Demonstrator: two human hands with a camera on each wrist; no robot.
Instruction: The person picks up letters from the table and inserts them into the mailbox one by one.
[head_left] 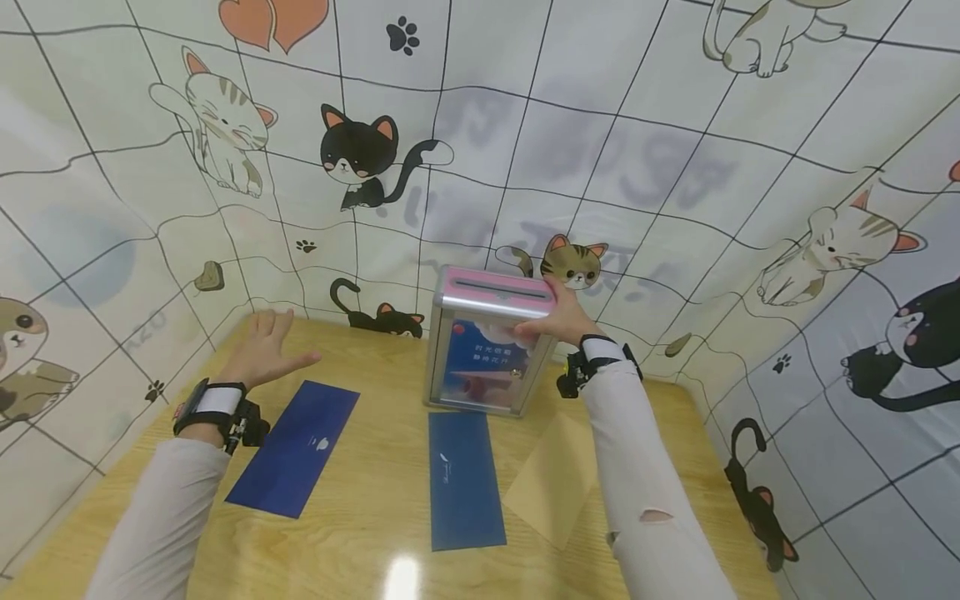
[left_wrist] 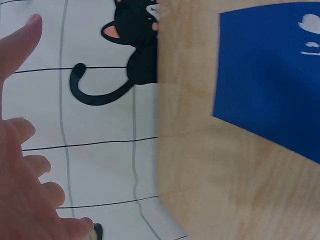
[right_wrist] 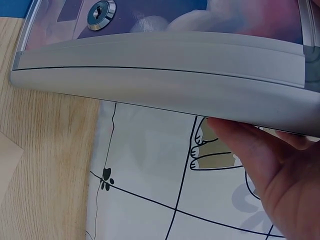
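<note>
A lockable collection box with a silver frame stands upright on the table. Its pink top has a long slot, and its blue front panel is printed with white characters. My right hand grips the box at its upper right edge, with the thumb toward the front. The right wrist view shows the key lock and the right thumb against the silver edge; the other fingers are partly hidden. My left hand has its fingers spread and holds nothing. It is above the table's back left, beyond a flat dark blue envelope.
Just in front of the box lies a second blue envelope with small white print. To its right is a tan paper piece, partly covered by the right sleeve. A cat-patterned cloth surrounds the wooden table at the back and sides.
</note>
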